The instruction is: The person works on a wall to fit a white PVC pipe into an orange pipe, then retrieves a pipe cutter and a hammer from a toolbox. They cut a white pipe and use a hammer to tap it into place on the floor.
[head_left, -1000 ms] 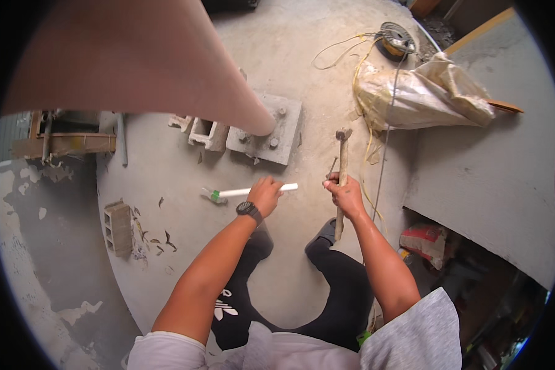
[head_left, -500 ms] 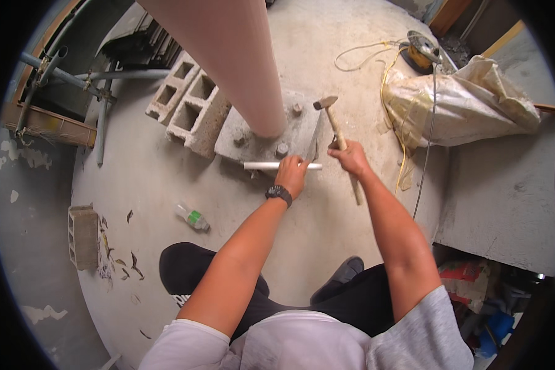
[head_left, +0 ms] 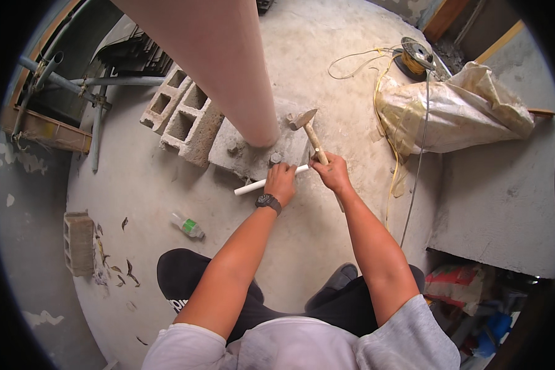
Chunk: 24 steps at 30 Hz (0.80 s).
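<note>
My left hand (head_left: 280, 184), with a black watch on its wrist, is closed round a short white pipe (head_left: 249, 187). The pipe slants, its right end higher and close to my right hand's thumb. My right hand (head_left: 331, 172) grips a hammer (head_left: 316, 143) by its wooden handle, the metal head up and leaning left over the right edge of the base. Just beyond my hands is a grey concrete base (head_left: 228, 154) with bolts, a nut (head_left: 275, 158) nearest my left fingers. A thick pinkish column (head_left: 228, 74) rises from the base.
Hollow concrete blocks (head_left: 194, 126) stand left of the base. A plastic bottle (head_left: 188, 226) lies on the floor; another block (head_left: 79, 243) sits farther left. At right are a pale sack (head_left: 456, 114), a cable reel (head_left: 414, 58) and loose cords. Metal pipes (head_left: 98, 132) stand at upper left.
The pipe has gone from nearly level to slanted, its left end lower. My right hand has come left and a little down with the hammer, nearer the pipe. The view has shifted slightly.
</note>
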Tool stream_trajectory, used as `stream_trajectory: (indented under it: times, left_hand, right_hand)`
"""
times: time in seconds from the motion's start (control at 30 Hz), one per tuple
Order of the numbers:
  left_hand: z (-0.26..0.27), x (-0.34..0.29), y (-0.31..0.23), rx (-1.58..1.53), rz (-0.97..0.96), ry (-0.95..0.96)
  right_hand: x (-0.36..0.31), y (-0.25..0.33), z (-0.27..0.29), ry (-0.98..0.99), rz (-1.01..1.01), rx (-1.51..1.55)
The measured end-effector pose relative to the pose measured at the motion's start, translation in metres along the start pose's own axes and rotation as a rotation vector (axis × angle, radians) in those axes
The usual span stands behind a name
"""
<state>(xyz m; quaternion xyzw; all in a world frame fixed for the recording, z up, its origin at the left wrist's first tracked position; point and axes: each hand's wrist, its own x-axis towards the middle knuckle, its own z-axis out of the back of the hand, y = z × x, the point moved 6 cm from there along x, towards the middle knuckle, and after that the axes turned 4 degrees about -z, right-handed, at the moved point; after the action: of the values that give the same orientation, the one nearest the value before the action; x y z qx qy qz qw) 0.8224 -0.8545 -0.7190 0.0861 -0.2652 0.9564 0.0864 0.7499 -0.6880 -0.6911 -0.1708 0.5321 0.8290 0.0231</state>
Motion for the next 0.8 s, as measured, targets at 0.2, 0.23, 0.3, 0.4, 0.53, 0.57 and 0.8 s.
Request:
stream_trajectory:
  times: [0.2, 0.23, 0.3, 0.4, 0.53, 0.57, 0.8]
  left_hand:
    - [0.002, 0.003, -0.003, -0.03, 0.025, -0.076]
    - [0.003, 0.005, -0.005, -0.033, 0.019, -0.091]
    - [0.001, 0.007, -0.003, -0.053, -0.013, -0.129]
    - [-0.002, 0.008, -0.002, -0.076, -0.01, -0.166]
    - [-0.001, 0.008, -0.004, -0.117, 0.035, -0.162]
    - [0.001, 0.006, -0.004, -0.097, 0.082, -0.177]
    - [0.011, -0.018, 0.013, -0.037, 0.244, -0.253]
  right_hand:
    - [0.0, -0.008, -0.006, 0.033, 0.052, 0.008]
    - [0.002, -0.012, -0.008, 0.042, 0.046, -0.011]
    - [0.003, -0.015, -0.01, 0.064, 0.032, -0.053]
    - [0.002, -0.009, -0.009, 0.046, 0.065, -0.059]
    - [0.011, -0.013, -0.009, 0.025, 0.076, -0.025]
    - [0.013, -0.013, -0.008, 0.019, 0.08, -0.006]
    - [0.013, 0.008, -0.025, 0.061, 0.099, 0.08]
